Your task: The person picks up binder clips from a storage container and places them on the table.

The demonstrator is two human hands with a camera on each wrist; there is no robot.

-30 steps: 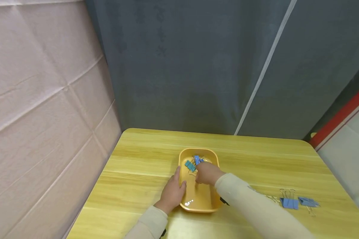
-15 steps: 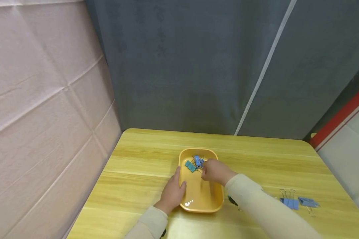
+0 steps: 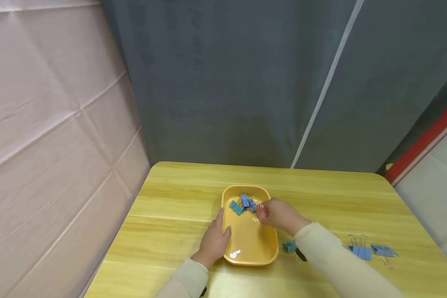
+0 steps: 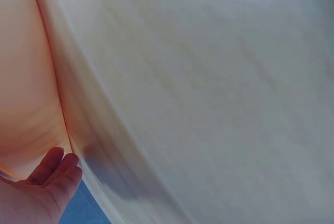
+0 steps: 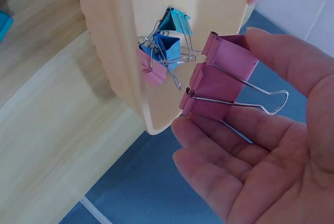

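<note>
The left hand (image 3: pixel 213 241) holds the left side of a yellow-orange plastic tray (image 3: pixel 250 260), thumb over the rim and fingers along the outer wall. In the left wrist view its fingertips (image 4: pixel 55 167) touch the tray wall. Over the tray's right rim, the right hand (image 3: pixel 281 215) pinches a pink binder clip (image 5: pixel 222 78) between thumb and fingers, wire handle toward the palm. Inside the tray's far end lie a teal binder clip (image 3: pixel 236 207), a blue binder clip (image 3: pixel 244 200) and another small clip (image 5: pixel 153 70), which looks pink in the right wrist view; their handles overlap.
Right of the tray, a teal binder clip (image 3: pixel 289 246) lies beside the right wrist. Farther right on the wooden table (image 3: pixel 186 186) are a blue binder clip (image 3: pixel 360 252) and a grey-blue one (image 3: pixel 383 251). A dark curtain (image 3: pixel 216 82) hangs behind the table.
My right hand has drawn back rightward from among the clips, and the pink binder clip now shows in its grip. The teal clip by the wrist has come into view. The left hand stays put.
</note>
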